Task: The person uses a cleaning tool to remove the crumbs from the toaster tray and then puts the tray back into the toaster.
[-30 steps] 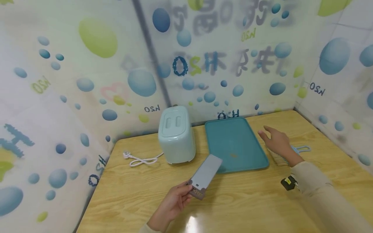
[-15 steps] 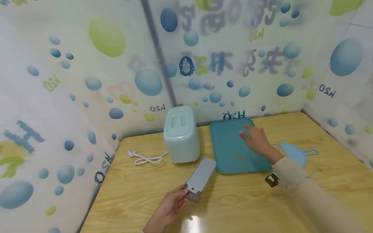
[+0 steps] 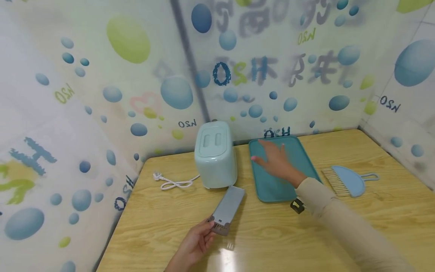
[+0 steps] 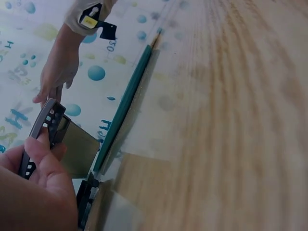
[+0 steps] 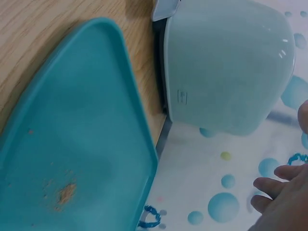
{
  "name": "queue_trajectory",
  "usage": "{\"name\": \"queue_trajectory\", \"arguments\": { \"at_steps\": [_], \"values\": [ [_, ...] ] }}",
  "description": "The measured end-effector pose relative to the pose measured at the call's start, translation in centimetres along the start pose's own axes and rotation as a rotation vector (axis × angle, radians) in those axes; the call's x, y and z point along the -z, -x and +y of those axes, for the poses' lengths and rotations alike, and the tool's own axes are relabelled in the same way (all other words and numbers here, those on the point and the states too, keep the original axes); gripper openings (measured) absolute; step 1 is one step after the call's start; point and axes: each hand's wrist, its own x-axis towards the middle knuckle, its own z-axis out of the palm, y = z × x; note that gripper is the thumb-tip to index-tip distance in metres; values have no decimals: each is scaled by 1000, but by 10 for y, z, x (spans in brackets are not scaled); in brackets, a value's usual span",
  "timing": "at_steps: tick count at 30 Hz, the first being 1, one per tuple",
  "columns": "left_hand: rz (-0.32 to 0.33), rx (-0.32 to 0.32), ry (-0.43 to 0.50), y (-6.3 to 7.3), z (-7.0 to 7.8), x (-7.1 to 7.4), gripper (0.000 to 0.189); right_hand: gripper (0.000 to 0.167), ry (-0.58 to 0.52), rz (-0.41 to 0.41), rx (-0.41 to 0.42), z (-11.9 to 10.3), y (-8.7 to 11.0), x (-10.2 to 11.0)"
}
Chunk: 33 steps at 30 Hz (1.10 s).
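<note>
My left hand pinches the slotted brown end of a flat grey crumb tray. The tray's far end reaches up to the lower front corner of a pale mint toaster; whether they touch I cannot tell. My right hand, fingers spread and holding nothing, is above a teal serving tray. In the right wrist view, a small heap of brown crumbs lies on that tray, and the toaster stands beside it. Slots in the crumb tray's end show in the left wrist view.
A light blue hand brush with pale bristles lies right of the teal tray. The toaster's white cord and plug lie on the wooden table to its left. A bubble-patterned curtain hangs behind and at both sides.
My right hand has swept left from beside the brush to over the teal tray. My left hand has brought the crumb tray leftward, closer to the toaster. The view has shifted slightly right.
</note>
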Motion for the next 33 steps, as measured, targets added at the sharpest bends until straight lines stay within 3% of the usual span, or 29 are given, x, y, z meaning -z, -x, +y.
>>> {"name": "queue_trajectory", "arguments": {
  "at_steps": [4,14,22,33],
  "values": [
    [47,4,-12,4,-1,4,45,75,16,-12,29,-13,-6,-5],
    [119,7,74,14,-2,15,17,78,32,-44,89,-41,-13,-18],
    [133,-7,91,14,-8,16,57,80,17,-83,116,-60,-20,-29],
    [148,-17,89,15,-9,11,65,78,12,-135,208,-70,-26,-46]
  ]
}}
